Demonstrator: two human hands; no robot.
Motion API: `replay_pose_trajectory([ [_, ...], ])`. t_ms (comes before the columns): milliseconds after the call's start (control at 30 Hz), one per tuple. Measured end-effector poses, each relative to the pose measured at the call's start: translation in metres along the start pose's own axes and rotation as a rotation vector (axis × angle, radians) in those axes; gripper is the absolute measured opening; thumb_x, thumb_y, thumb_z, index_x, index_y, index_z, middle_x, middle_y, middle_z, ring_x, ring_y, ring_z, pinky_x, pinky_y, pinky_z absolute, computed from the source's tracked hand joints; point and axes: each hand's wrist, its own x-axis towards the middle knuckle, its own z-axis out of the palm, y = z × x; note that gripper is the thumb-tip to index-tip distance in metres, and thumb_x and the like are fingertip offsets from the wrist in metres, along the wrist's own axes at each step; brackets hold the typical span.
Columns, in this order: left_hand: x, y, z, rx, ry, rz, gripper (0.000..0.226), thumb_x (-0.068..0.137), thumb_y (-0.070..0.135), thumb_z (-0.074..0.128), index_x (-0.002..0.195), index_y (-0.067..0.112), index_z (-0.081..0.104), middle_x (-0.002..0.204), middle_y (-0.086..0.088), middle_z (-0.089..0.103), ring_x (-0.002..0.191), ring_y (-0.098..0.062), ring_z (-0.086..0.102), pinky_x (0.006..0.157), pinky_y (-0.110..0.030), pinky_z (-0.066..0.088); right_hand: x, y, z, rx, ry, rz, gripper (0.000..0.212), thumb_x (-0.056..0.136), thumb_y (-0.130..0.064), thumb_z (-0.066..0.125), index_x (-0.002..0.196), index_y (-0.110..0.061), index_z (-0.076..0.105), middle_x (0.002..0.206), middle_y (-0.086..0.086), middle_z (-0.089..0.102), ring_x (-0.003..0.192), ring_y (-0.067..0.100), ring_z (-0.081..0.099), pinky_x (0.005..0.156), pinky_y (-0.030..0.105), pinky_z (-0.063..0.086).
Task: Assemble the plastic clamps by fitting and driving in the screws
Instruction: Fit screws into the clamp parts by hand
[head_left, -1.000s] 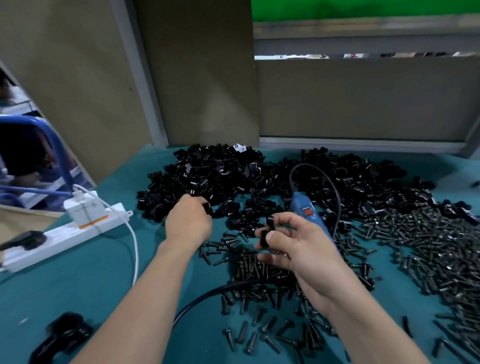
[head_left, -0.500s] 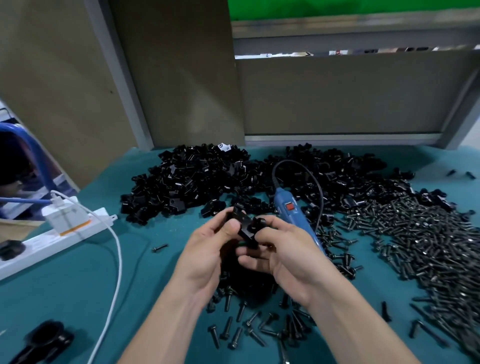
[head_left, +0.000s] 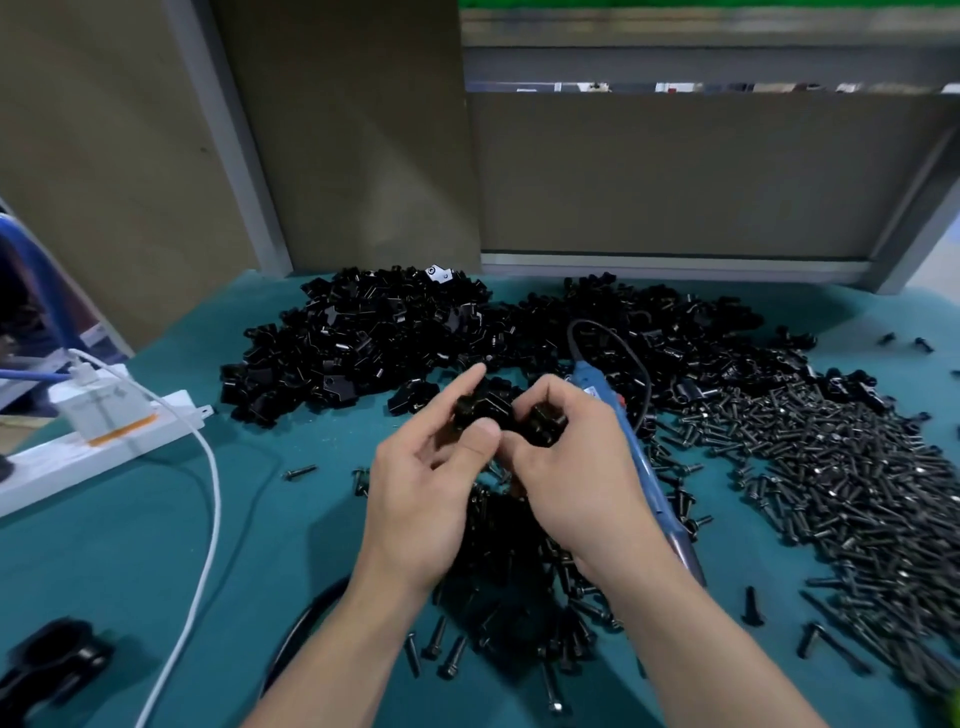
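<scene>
One black clamp piece (head_left: 475, 408) is pinched by the left hand (head_left: 421, 493), another clamp piece (head_left: 543, 423) gripped by the right hand (head_left: 566, 478), above scattered screws (head_left: 857, 483) on the table (head_left: 130, 545).

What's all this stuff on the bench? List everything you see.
clamp parts: large heap, black, back of table
screws: large heap, dark, right side; more at centre front
electric screwdriver: one, blue, lying centre right
tool cable: one, black, looping behind the screwdriver
power strip: one, white, far left
charger: one, white, on the power strip
charger cable: one, white, trailing toward near edge
blurred part: one, black, near left corner
table: one, teal top
left clamp piece: one, black, centre, held
right clamp piece: one, black, centre, held
left hand: one, bare, pinching left clamp piece
right hand: one, bare, gripping right clamp piece
</scene>
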Motion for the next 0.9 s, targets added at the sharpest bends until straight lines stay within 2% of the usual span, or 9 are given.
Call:
replay_pose_trajectory([
  [67, 0.000, 0.000, 0.003, -0.036, 0.050, -0.003, 0.039, 0.093, 0.026, 0.074, 0.120, 0.053, 0.072, 0.121, 0.014, 0.075, 0.115, -0.004, 0.069, 0.095, -0.020, 0.054, -0.001, 0.000, -0.001, 0.001, -0.077, 0.017, 0.025, 0.088, -0.014, 0.077, 0.085, -0.032, 0.060, 0.053, -0.008, 0.059, 0.044, 0.011, 0.049, 0.042, 0.021, 0.039],
  [167, 0.000, 0.001, 0.004, -0.073, 0.105, -0.113, 0.046, 0.096, 0.003, 0.068, 0.109, 0.045, 0.079, 0.101, -0.012, 0.077, 0.090, -0.010, 0.071, 0.082, -0.022, 0.059, -0.002, 0.000, -0.002, 0.082, -0.260, 0.103, 0.026, 0.090, -0.007, 0.072, 0.081, -0.031, 0.066, 0.065, 0.009, 0.066, 0.049, 0.015, 0.054, 0.053, 0.029, 0.046],
  [400, 0.001, 0.009, 0.004, -0.390, -0.023, -0.302, 0.024, 0.088, 0.006, 0.068, 0.103, 0.019, 0.082, 0.099, -0.014, 0.077, 0.072, -0.021, 0.070, 0.052, -0.029, 0.054, -0.006, 0.000, 0.002, 0.334, -0.289, 0.140, 0.025, 0.093, 0.008, 0.066, 0.078, -0.012, 0.071, 0.065, 0.003, 0.062, 0.055, 0.016, 0.052, 0.048, 0.025, 0.047],
  [500, 0.002, 0.011, 0.000, -0.584, -0.077, -0.374, 0.033, 0.076, 0.017, 0.077, 0.108, 0.019, 0.082, 0.100, -0.013, 0.077, 0.053, -0.019, 0.059, 0.043, -0.027, 0.050, -0.006, -0.003, 0.000, 0.534, -0.453, 0.235, 0.016, 0.098, 0.005, 0.061, 0.094, -0.007, 0.071, 0.073, 0.007, 0.064, 0.058, 0.016, 0.058, 0.048, 0.022, 0.048],
  [567, 0.002, 0.013, -0.008, -0.722, -0.181, -0.362, 0.037, 0.073, 0.022, 0.088, 0.109, 0.019, 0.081, 0.120, -0.008, 0.075, 0.064, -0.022, 0.067, 0.051, -0.031, 0.057, -0.007, -0.005, -0.003, 0.729, -0.552, 0.340, 0.018, 0.102, -0.001, 0.056, 0.101, -0.005, 0.074, 0.081, 0.011, 0.066, 0.059, 0.017, 0.059, 0.045, 0.021, 0.045],
  [667, 0.004, 0.013, -0.017, -0.771, -0.261, -0.311, 0.048, 0.062, 0.027, 0.098, 0.104, 0.017, 0.079, 0.147, -0.005, 0.061, 0.107, -0.023, 0.073, 0.083, -0.042, 0.062, -0.009, -0.008, -0.005, 0.839, -0.611, 0.373, 0.019, 0.094, -0.006, 0.063, 0.089, -0.008, 0.081, 0.082, 0.010, 0.065, 0.059, 0.015, 0.055, 0.044, 0.018, 0.041],
  [767, 0.008, 0.011, -0.018, -0.685, -0.145, -0.290, 0.024, 0.073, 0.017, 0.086, 0.096, 0.022, 0.082, 0.133, -0.005, 0.070, 0.102, -0.027, 0.072, 0.094, -0.043, 0.055, -0.006, -0.010, -0.005, 0.820, -0.464, 0.376, 0.026, 0.092, 0.000, 0.065, 0.073, -0.009, 0.081, 0.071, 0.008, 0.067, 0.054, 0.014, 0.054, 0.043, 0.016, 0.039],
  [833, 0.009, 0.010, -0.018, -0.442, -0.045, -0.263, 0.026, 0.074, 0.010, 0.079, 0.095, 0.025, 0.084, 0.110, -0.001, 0.079, 0.098, -0.015, 0.072, 0.089, -0.026, 0.056, -0.001, -0.009, -0.010, 0.599, -0.312, 0.277, 0.032, 0.095, 0.003, 0.066, 0.071, -0.014, 0.078, 0.065, 0.003, 0.065, 0.054, 0.012, 0.053, 0.045, 0.017, 0.041],
  [900, 0.008, 0.011, -0.016, -0.152, -0.021, -0.197, 0.034, 0.071, 0.018, 0.070, 0.100, 0.030, 0.083, 0.108, 0.006, 0.079, 0.100, -0.005, 0.071, 0.088, -0.023, 0.051, 0.003, -0.008, -0.015, 0.288, -0.231, 0.143, 0.033, 0.095, -0.001, 0.071, 0.070, -0.022, 0.076, 0.064, 0.004, 0.065, 0.055, 0.010, 0.055, 0.053, 0.022, 0.047],
])
